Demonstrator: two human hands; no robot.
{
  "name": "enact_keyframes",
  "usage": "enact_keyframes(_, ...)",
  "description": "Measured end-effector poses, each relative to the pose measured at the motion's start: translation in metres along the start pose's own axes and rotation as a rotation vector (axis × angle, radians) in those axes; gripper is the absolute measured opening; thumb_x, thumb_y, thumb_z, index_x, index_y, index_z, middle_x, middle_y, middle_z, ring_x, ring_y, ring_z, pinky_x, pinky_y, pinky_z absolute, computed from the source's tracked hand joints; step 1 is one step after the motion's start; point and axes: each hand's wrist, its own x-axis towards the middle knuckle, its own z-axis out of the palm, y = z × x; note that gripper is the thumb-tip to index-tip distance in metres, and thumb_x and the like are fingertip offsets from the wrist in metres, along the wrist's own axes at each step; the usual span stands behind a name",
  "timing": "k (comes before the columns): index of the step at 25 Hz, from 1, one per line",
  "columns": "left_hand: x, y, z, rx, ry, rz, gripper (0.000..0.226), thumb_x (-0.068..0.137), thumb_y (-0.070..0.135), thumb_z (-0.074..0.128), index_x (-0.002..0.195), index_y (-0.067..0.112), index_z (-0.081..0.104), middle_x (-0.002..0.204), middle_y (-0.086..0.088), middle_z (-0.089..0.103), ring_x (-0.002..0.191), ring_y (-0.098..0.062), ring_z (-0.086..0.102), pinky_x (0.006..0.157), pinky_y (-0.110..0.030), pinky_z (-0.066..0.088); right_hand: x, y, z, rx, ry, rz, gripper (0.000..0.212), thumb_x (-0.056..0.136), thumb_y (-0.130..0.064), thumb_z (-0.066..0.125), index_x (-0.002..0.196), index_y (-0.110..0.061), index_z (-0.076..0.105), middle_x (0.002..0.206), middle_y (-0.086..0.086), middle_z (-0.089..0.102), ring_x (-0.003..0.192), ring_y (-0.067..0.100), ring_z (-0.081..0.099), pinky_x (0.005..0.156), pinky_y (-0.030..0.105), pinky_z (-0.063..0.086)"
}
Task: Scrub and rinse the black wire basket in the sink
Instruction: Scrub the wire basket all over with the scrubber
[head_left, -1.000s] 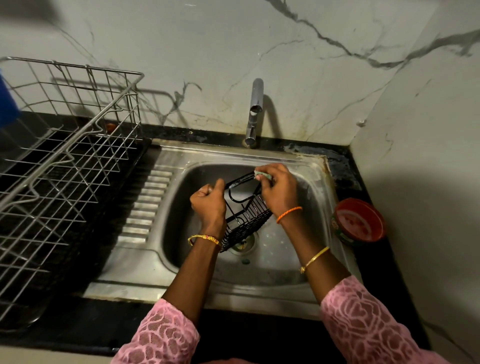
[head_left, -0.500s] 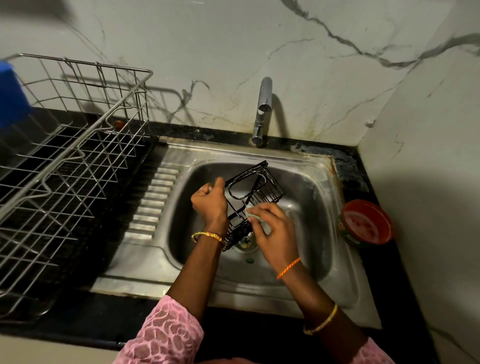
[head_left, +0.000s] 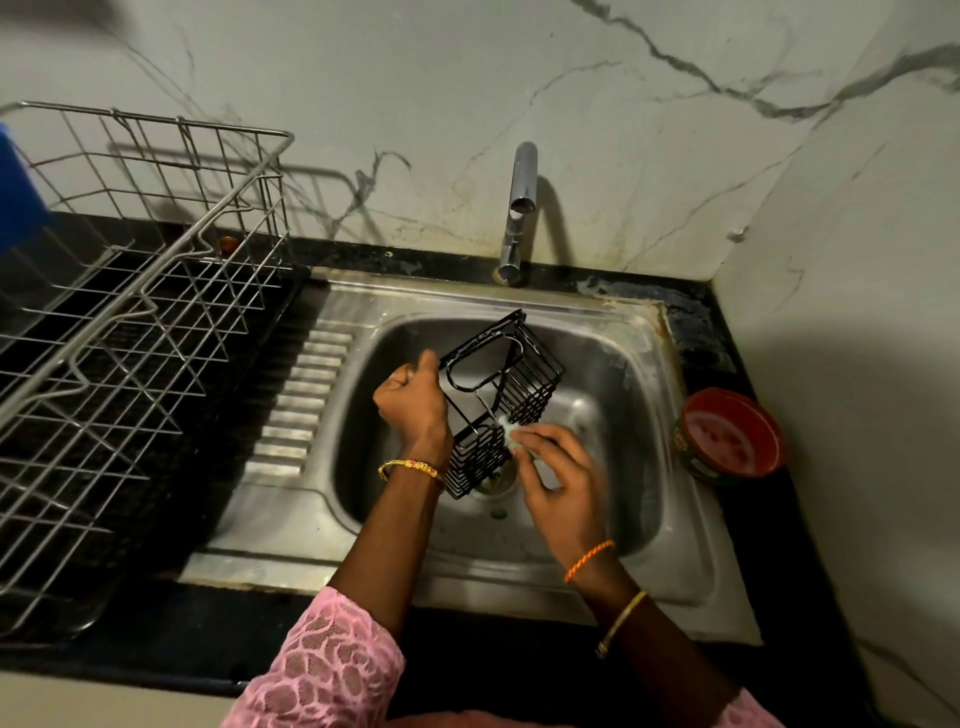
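The left hand (head_left: 413, 400) is clenched around the left edge of the one black wire basket (head_left: 496, 402), thumb up, holding it tilted over the bowl of the sink (head_left: 613, 364), its lower end above the drain (head_left: 498, 478). The right hand (head_left: 563, 478) reaches in from below, its fingertips pinching a small pale scrubber (head_left: 511, 428) against the basket's wires; the scrubber is mostly hidden and blurred, so its shape is hard to make out. One tap (head_left: 519, 208) stands behind the sink. One red tub (head_left: 732, 434) sits on the dark counter (head_left: 727, 343) to the right, one steel dish rack (head_left: 130, 312) to the left, cut off by the frame.
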Motion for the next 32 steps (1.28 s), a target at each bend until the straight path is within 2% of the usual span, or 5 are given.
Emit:
enact_keyframes(7, -0.006, -0.005, 0.005, -0.003, -0.049, -0.008, 0.046, 0.075, 0.002, 0.063, 0.046, 0.018, 0.03, 0.041, 0.014, 0.023, 0.045, -0.006, 0.019, 0.047, -0.026, 0.023, 0.044, -0.012, 0.024, -0.026, 0.024, 0.011, 0.015, 0.08, 0.003, 0.063, 0.09, -0.006, 0.071, 0.091, 0.007, 0.065, 0.088, 0.01, 0.059, 0.082, 0.01, 0.043)
enact_keyframes(20, -0.015, 0.0, 0.005, -0.02, -0.006, 0.009, 0.043, 0.077, -0.001, 0.06, 0.048, 0.014, 0.032, 0.052, 0.001, 0.024, 0.042, -0.003, 0.018, 0.043, -0.021, 0.023, 0.044, -0.01, 0.019, -0.011, 0.048, 0.042, 0.016, 0.08, 0.002, 0.065, 0.09, -0.008, 0.071, 0.092, 0.003, 0.064, 0.087, 0.005, 0.058, 0.081, 0.008, 0.043)
enact_keyframes(26, -0.018, -0.006, 0.004, 0.016, -0.006, 0.037, 0.046, 0.078, 0.001, 0.061, 0.047, 0.015, 0.03, 0.044, 0.006, 0.024, 0.039, -0.003, 0.019, 0.045, -0.023, 0.026, 0.044, 0.001, 0.005, 0.1, -0.133, 0.298, 0.017, 0.078, -0.001, 0.067, 0.084, -0.017, 0.068, 0.088, 0.0, 0.068, 0.081, 0.012, 0.064, 0.074, 0.03, 0.055)
enact_keyframes(29, -0.015, -0.006, -0.001, 0.128, -0.036, 0.074, 0.041, 0.082, 0.008, 0.06, 0.047, 0.013, 0.038, 0.039, 0.01, 0.033, 0.041, -0.003, 0.03, 0.051, -0.025, 0.031, 0.071, 0.003, 0.003, 0.246, -0.23, 0.443, 0.024, 0.074, 0.007, 0.069, 0.076, -0.017, 0.068, 0.083, 0.008, 0.071, 0.076, 0.014, 0.065, 0.077, 0.032, 0.054)
enact_keyframes(32, -0.008, 0.002, -0.006, 0.265, -0.332, -0.077, 0.03, 0.092, 0.022, 0.051, 0.065, 0.01, 0.053, 0.064, 0.001, 0.063, 0.059, -0.014, 0.064, 0.057, -0.025, 0.041, 0.086, 0.007, 0.001, 0.324, -0.254, 0.455, 0.027, 0.073, 0.009, 0.07, 0.072, -0.018, 0.068, 0.086, 0.014, 0.071, 0.07, 0.003, 0.064, 0.074, 0.02, 0.053)
